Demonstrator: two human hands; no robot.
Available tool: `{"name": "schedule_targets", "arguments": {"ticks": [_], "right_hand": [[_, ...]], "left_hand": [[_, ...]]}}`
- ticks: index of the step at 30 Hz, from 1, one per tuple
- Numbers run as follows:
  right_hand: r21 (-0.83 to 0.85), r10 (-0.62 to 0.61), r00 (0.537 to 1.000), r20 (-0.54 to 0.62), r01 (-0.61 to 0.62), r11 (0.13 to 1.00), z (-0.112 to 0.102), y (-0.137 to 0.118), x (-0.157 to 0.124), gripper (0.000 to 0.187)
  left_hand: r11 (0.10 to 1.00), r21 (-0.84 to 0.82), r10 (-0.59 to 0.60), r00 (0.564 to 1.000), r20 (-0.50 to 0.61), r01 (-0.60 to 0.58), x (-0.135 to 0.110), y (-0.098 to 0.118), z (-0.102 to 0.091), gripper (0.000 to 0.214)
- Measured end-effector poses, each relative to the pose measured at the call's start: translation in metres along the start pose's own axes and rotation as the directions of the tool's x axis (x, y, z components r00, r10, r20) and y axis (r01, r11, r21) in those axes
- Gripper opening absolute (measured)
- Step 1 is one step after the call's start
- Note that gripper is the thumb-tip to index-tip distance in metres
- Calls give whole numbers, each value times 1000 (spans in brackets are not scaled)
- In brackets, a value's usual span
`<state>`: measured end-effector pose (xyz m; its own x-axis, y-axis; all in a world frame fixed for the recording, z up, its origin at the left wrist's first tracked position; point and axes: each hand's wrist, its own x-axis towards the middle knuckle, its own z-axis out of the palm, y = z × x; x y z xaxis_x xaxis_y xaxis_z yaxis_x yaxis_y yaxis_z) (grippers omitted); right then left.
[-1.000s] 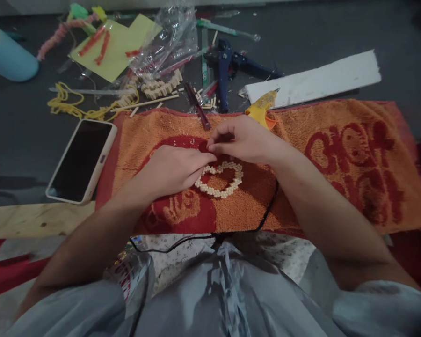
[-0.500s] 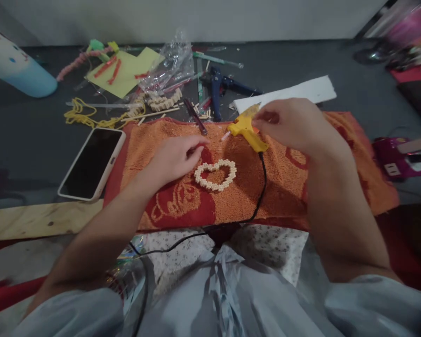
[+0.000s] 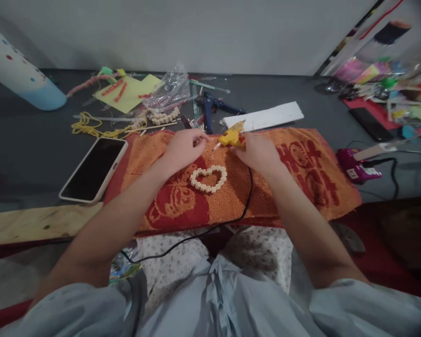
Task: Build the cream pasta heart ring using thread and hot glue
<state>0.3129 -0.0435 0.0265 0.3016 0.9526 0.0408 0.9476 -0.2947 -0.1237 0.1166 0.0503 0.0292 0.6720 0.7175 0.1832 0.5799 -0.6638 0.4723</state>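
Observation:
My right hand (image 3: 259, 152) is wrapped around the handle of a yellow hot glue gun (image 3: 230, 135); its clear nozzle tip points left and down. My left hand (image 3: 184, 147) is over the towel's upper edge, thumb and fingers curled together, and whether something small is between them cannot be made out. Just behind it a dark red stick-like tool (image 3: 185, 121) is partly covered by the hand. Below and between both hands a heart-shaped ring of small pale pieces (image 3: 195, 183) lies flat on the orange and red towel (image 3: 231, 201).
A phone (image 3: 93, 168) lies left of the towel. Behind are a blue plier-like cutter (image 3: 208, 110), a white strip (image 3: 266, 116), yellow string (image 3: 86, 125), yellow paper (image 3: 126, 104) and clear plastic. A black cord (image 3: 248, 194) crosses the towel. A purple device (image 3: 354, 166) stands right.
My right hand has moved from the back of the glue gun down around its handle. My left hand has shifted toward the towel's far edge, fingers more curled. The view has tilted up and right.

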Motion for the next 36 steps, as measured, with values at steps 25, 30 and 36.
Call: {"name": "schedule_targets", "arguments": {"ticks": [25,30,36], "right_hand": [[877,61,994,86,-104,470,5,92,36,68],[936,7,991,136,-131,326,1,83,31,61],[922,86,991,102,-127,366,-6,48,17,58]], "left_hand": [[917,-226,375,903,208,-329,-6,-32,8,39],[897,-229,433,856,283,-378,-5,-34,3,39],[887,-230,454,845,282,-399,-7,-32,6,31]]}}
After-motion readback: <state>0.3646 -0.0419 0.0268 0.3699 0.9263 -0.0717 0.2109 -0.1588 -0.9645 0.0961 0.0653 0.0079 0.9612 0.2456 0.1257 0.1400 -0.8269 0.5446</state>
